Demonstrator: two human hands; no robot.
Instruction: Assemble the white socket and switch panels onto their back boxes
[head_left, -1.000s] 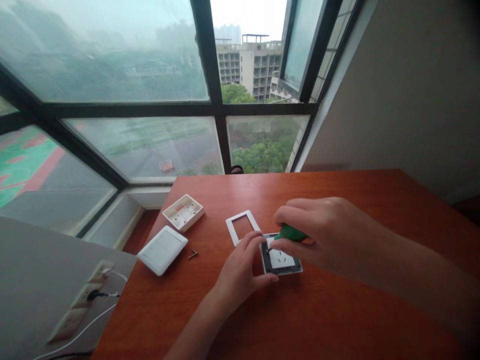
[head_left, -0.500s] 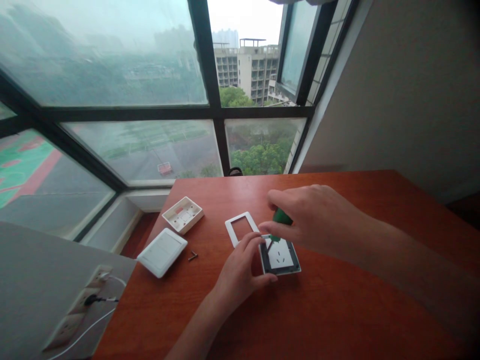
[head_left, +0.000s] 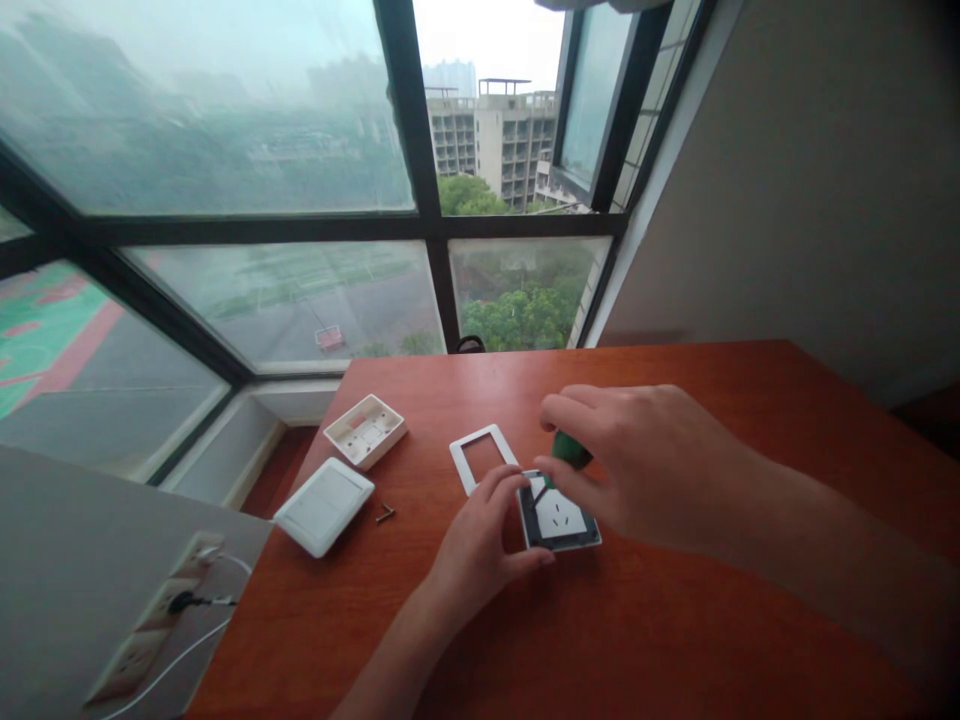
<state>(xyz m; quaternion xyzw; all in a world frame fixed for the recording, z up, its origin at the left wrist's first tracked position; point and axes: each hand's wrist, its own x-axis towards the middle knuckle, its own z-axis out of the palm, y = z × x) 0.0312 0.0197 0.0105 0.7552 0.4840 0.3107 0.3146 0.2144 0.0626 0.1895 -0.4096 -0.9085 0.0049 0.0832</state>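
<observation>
A square wall socket (head_left: 559, 518) with a white face and dark frame lies on the reddish wooden table (head_left: 675, 640). My left hand (head_left: 480, 545) pinches its left edge with fingers and thumb. My right hand (head_left: 637, 460) is closed round a green-handled screwdriver (head_left: 568, 449), whose tip rests at the socket's upper left corner. A white cover frame (head_left: 484, 456) lies just beyond my left fingers.
A white back box (head_left: 365, 429), a white switch plate (head_left: 324, 504) and a small screw (head_left: 385, 514) lie at the table's left edge. A power strip (head_left: 150, 615) with a plugged cable sits on a grey surface lower left. Large windows stand beyond the table.
My right hand lifted with the screwdriver, then came back down a little and turned over the socket's upper left corner. My left hand and the socket stayed put.
</observation>
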